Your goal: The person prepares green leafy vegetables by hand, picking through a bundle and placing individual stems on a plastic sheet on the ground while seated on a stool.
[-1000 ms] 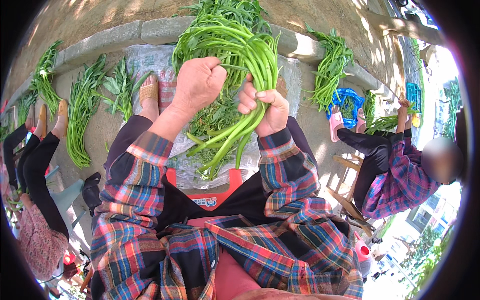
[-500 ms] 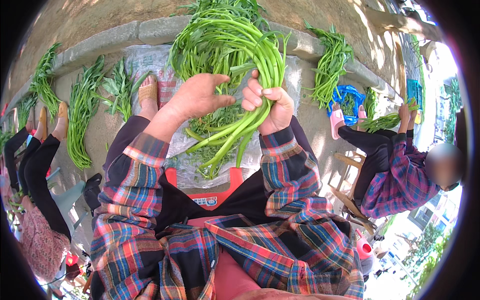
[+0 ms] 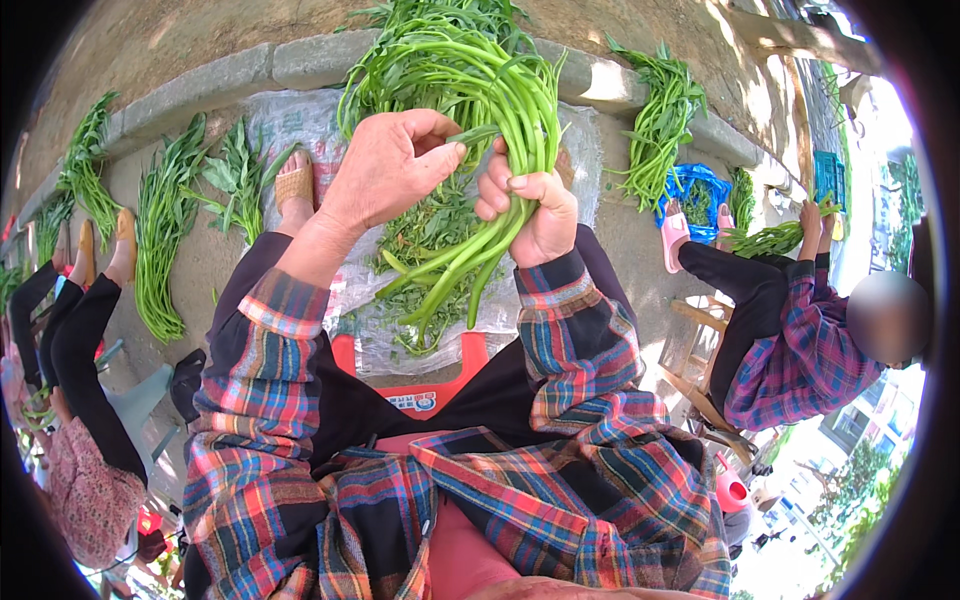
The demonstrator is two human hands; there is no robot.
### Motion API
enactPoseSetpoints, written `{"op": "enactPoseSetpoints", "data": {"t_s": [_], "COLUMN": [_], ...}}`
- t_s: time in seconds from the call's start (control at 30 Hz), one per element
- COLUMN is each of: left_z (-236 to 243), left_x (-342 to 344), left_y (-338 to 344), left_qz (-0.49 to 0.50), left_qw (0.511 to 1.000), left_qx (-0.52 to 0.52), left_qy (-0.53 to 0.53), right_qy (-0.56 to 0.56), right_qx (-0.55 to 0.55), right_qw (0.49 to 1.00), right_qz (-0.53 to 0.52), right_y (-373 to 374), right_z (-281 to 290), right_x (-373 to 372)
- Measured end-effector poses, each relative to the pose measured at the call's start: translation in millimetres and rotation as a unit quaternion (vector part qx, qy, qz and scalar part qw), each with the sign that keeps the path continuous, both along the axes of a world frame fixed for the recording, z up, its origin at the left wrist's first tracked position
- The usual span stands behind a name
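Note:
My right hand [image 3: 535,205] is wrapped around a bunch of water spinach [image 3: 522,110], whose long green stems arch up and over to the far side. The cut ends hang down toward my lap. Close by on the left, my left hand [image 3: 395,165] pinches a leaf [image 3: 474,135] at the bunch's edge between thumb and forefinger. Beneath the bunch, loose leaves and trimmings [image 3: 425,240] lie on a pale plastic sheet [image 3: 350,310]. Part of the leafy pile beyond is hidden by the stems.
More water spinach bunches [image 3: 165,240] lie on the ground at left, another [image 3: 660,130] at right by the stone kerb [image 3: 330,58]. A red stool [image 3: 440,390] is under me. At right, a seated person [image 3: 800,350] handles greens near a blue plastic bag [image 3: 708,190]; others sit at left.
My left hand has moved up, and its thumb and forefinger have closed on a leaf. The bunch in my right hand has shifted slightly left.

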State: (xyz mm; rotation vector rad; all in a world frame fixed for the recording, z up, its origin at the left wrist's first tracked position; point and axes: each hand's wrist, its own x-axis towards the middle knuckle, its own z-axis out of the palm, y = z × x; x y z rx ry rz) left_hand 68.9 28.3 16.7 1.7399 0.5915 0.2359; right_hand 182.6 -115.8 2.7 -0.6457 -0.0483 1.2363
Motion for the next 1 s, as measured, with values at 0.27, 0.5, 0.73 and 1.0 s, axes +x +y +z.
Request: {"op": "enactPoseSetpoints", "data": {"t_s": [0.27,0.5,0.73,1.0], "left_z": [-11,-7,-11,-20], "left_x": [2,0,-2,-8], "left_y": [-3,-3,8,-5], "left_qz": [0.048,0.081,0.138,-0.095], "left_qw": [0.998,0.996,0.968,0.987], "left_qx": [0.017,0.005,-0.198,0.094], "left_qy": [-0.026,-0.041,-0.068,0.094], "right_qy": [-0.003,-0.013,0.021,0.023], "right_qx": [-0.005,-0.009,0.008,0.011], "right_qw": [1.0,1.0,1.0,1.0], "right_qz": [0.0,0.009,0.0,0.002], "right_y": [1,2,-2,-1], "right_z": [-1,-1,0,-5], "right_x": [-1,-4,2,2]}}
